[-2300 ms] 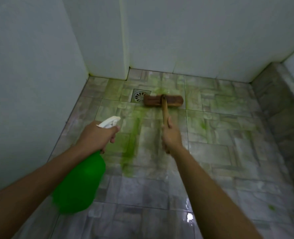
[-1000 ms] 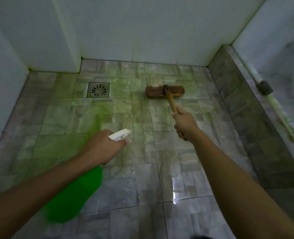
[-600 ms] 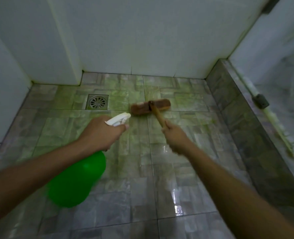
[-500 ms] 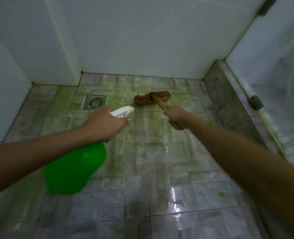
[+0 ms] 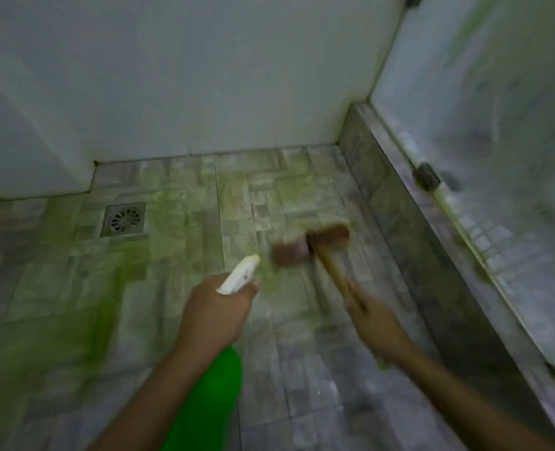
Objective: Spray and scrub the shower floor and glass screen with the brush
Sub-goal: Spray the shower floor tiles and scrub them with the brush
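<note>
Two hands are at work over our shower floor (image 5: 178,281), which is tiled grey and streaked green. Our left hand (image 5: 214,315) has its fingers wrapped round the neck of a green spray bottle (image 5: 204,405), white nozzle aimed far and right. Our right hand (image 5: 378,330) is closed on the wooden handle of the brush (image 5: 311,244), whose blurred head sits on the far right tiles, near the stone kerb (image 5: 409,242). We note the glass screen (image 5: 484,125) standing on that kerb, and a drain (image 5: 124,219) far left
</note>
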